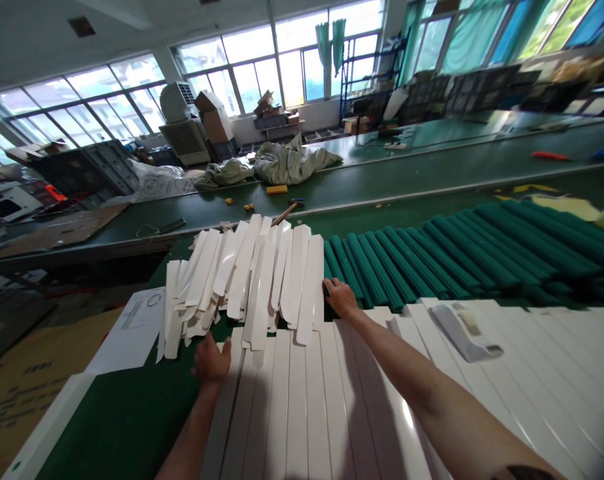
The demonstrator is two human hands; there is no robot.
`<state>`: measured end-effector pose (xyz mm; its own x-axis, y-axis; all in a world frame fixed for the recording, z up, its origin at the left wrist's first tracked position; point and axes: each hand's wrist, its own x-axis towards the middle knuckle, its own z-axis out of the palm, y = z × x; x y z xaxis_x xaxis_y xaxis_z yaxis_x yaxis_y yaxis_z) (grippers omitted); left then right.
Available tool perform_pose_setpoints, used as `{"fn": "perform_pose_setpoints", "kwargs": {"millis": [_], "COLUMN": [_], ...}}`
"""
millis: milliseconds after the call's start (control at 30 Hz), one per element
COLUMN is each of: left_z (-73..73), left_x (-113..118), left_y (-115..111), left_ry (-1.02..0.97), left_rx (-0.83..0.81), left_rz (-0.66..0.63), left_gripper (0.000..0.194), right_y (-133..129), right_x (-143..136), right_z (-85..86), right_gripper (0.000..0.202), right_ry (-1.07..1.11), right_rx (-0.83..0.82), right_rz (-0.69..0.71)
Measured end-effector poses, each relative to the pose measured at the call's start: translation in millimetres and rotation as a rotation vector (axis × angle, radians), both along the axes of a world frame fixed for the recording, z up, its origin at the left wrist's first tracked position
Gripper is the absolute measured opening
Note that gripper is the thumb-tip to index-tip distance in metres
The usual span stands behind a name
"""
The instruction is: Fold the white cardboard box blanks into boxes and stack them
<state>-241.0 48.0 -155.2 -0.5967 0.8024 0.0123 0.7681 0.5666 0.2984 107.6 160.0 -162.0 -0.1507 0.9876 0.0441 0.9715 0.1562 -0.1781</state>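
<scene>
Long narrow white boxes [287, 407] lie side by side in a row before me. At the left end of that row is my left hand [211, 363], its thumb apart from its fingers and nothing visible in it. A loose pile of flat white cartons [255, 273] lies beyond the row, between my hands. My right hand [340, 298] reaches over the far ends of the boxes, fingers stretched out beside the pile's right edge; I cannot tell whether it touches a carton. Just right of it lie ribbed dark green rolls [412, 263].
A white tape dispenser [465, 331] rests on the boxes at right. A printed sheet [132, 327] lies at left on the green table [117, 420]. Behind are a hammer [285, 212], a yellow block [277, 190] and crumpled sacking [292, 162] on a long bench [412, 177].
</scene>
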Motion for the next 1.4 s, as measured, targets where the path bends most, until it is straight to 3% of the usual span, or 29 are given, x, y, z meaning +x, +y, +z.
{"fn": "perform_pose_setpoints", "kwargs": {"millis": [100, 167, 267, 333, 467, 533, 600, 667, 767, 933, 1033, 1133, 1200, 1267, 1333, 1400], "left_z": [17.3, 30.5, 54.2, 73.2, 111.4, 122.4, 123.5, 114.4, 90.1, 55.6, 43.2, 37.1, 42.3, 60.5, 92.8, 133.4], "left_x": [24.4, 43.9, 81.3, 112.8, 180.9, 208.1, 224.8, 230.0, 221.0, 193.9, 192.7, 206.8, 219.6, 230.7, 238.0, 241.6], "left_y": [-5.8, -7.9, -9.4, -9.6, -6.1, -1.5, 5.3, 14.0, 30.3, 55.7, 64.3, 69.4, 71.3, 71.0, 66.9, 57.4], "left_ry": [0.082, 0.11, 0.082, 0.022, -0.134, -0.207, -0.287, -0.328, -0.132, 0.504, 0.508, 0.414, 0.379, 0.338, 0.196, -0.147], "left_rx": [0.2, 0.422, 0.769, 0.912, 0.955, 0.928, 0.894, 0.825, 0.584, 0.049, -0.064, -0.065, -0.057, -0.037, 0.052, 0.232], "left_rz": [-0.048, -0.187, -0.461, -0.622, -0.889, -0.975, -1.013, -1.03, -1.191, -1.673, -1.866, -1.967, -2.004, -2.027, -1.989, -1.847], "left_gripper": [0.058, 0.052, 0.041, 0.039, 0.049, 0.056, 0.055, 0.046, 0.055, 0.083, 0.08, 0.061, 0.049, 0.041, 0.04, 0.038], "right_y": [2.8, 0.3, -10.5, -23.5, -64.1, -90.3, -118.1, -144.5, -174.8, -199.1, -210.7, -224.3, -232.9, -239.2, -241.5, -239.1], "right_x": [1.4, 10.6, 38.3, 61.0, 97.2, 108.6, 117.1, 124.1, 131.9, 138.5, 140.8, 138.7, 133.4, 126.5, 120.1, 114.9], "right_z": [15.2, 33.5, 73.9, 106.6, 174.1, 204.6, 229.3, 244.0, 243.3, 209.5, 194.9, 185.5, 178.7, 170.9, 163.4, 158.1], "right_gripper": [0.032, 0.034, 0.041, 0.042, 0.037, 0.034, 0.032, 0.031, 0.027, 0.023, 0.026, 0.03, 0.035, 0.04, 0.042, 0.045], "right_ry": [0.061, 0.1, 0.144, 0.159, 0.306, 0.38, 0.403, 0.424, 0.465, 0.437, 0.436, 0.472, 0.571, 0.79, 1.04, 1.209], "right_rx": [0.034, 0.083, 0.183, 0.245, 0.406, 0.465, 0.473, 0.46, 0.406, 0.437, 0.503, 0.487, 0.416, 0.361, 0.361, 0.347], "right_rz": [-0.008, -0.059, -0.145, -0.181, -0.184, -0.149, -0.11, -0.08, -0.033, 0.066, 0.1, 0.094, 0.024, -0.094, -0.21, -0.273]}}
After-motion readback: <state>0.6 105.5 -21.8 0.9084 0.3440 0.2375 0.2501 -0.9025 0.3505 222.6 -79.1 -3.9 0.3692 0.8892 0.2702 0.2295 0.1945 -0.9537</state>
